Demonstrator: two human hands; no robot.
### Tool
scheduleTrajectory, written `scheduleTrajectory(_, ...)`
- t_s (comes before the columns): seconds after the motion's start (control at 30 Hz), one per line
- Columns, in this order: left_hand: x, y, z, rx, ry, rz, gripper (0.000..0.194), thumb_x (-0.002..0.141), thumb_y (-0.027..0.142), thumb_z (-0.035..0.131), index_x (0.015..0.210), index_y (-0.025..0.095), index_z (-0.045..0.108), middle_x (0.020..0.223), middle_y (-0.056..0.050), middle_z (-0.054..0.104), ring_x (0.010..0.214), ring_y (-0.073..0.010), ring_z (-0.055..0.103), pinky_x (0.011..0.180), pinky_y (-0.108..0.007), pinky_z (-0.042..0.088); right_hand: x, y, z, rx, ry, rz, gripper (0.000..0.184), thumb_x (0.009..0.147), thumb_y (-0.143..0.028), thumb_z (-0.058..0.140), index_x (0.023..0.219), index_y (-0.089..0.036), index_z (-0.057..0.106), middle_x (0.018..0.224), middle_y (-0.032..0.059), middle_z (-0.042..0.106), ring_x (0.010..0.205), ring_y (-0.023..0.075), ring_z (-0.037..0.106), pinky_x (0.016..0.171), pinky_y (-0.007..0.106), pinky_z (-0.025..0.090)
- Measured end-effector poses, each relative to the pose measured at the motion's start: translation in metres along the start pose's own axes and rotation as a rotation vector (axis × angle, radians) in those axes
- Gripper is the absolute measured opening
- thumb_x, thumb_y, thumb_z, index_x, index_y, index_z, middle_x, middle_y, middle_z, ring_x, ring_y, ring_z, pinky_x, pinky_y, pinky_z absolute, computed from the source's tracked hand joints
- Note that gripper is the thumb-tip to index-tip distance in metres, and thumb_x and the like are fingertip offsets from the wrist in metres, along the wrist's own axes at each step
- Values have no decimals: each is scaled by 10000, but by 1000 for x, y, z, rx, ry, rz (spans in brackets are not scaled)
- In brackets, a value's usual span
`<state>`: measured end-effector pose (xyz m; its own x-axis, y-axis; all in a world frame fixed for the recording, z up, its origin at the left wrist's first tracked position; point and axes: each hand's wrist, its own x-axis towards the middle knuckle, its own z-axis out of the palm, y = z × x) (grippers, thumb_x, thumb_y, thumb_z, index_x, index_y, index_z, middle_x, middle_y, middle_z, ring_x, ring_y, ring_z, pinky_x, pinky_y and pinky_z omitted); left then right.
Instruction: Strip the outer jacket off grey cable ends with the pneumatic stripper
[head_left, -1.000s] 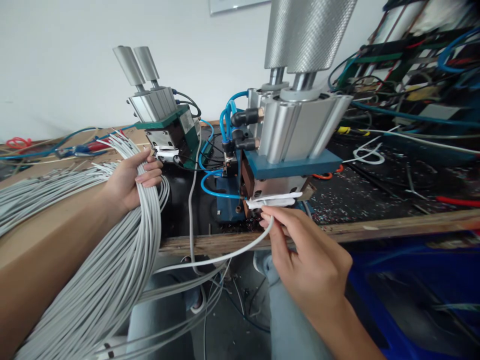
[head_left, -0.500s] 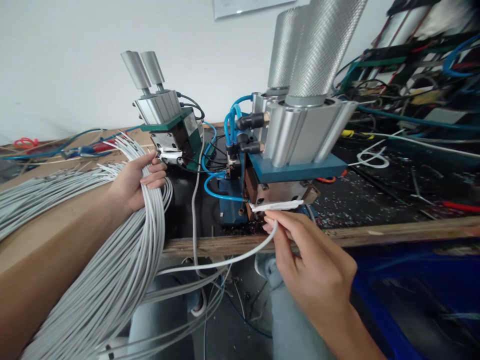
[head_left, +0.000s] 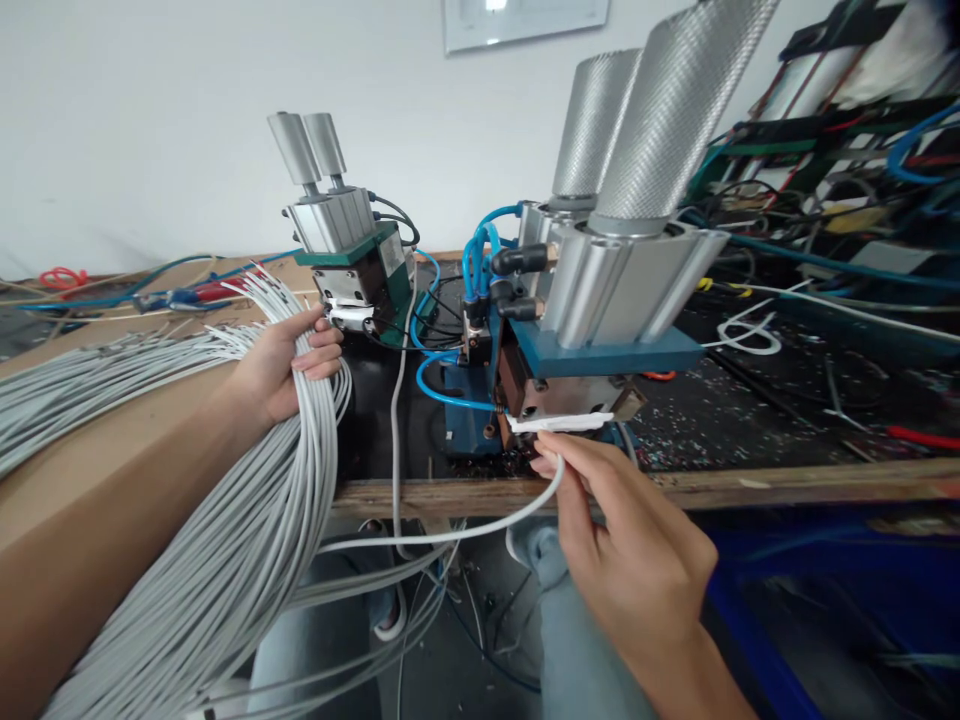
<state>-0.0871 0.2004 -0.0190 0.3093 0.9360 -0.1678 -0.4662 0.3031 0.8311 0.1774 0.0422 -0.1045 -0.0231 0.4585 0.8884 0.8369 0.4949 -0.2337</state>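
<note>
One cable (head_left: 514,519), its end just below the white strips (head_left: 562,425) of the larger press (head_left: 611,347), tip hidden; your right hand (head_left: 637,550) clamps it between thumb and fingers. One bundle (head_left: 300,480) of similar cables, your left hand's (head_left: 289,365) fingers wrapped round it near the ends. One smaller press (head_left: 341,250), beyond that hand. Blue hoses (head_left: 474,265), between both presses. One black-topped bench (head_left: 742,420), beneath.

A pale panel (head_left: 525,25) hangs on the white wall (head_left: 150,120), and a red strip (head_left: 924,437) lies far right.
</note>
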Motion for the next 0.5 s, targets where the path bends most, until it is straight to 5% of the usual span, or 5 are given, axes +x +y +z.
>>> scheduleTrajectory(0.37, 2, -1, -9, -27, -84, 32, 342, 1067, 157, 421, 736, 135, 504, 577, 84, 420, 364, -39, 297, 351, -160, 292, -19, -3, -7, -14, 58, -22, 383, 821, 90, 651, 1141, -113, 705, 1012, 73, 774, 904, 158, 745, 851, 244, 580)
scheduleTrajectory(0.5, 3, -2, -11, -41, -106, 42, 342, 1059, 175, 455, 721, 136, 495, 566, 87, 408, 364, -35, 296, 348, -154, 284, -34, -8, -26, -102, -109, -89, 479, 907, -71, 628, 1369, -189, 591, 1120, 14, 766, 933, 142, 753, 824, 219, 595)
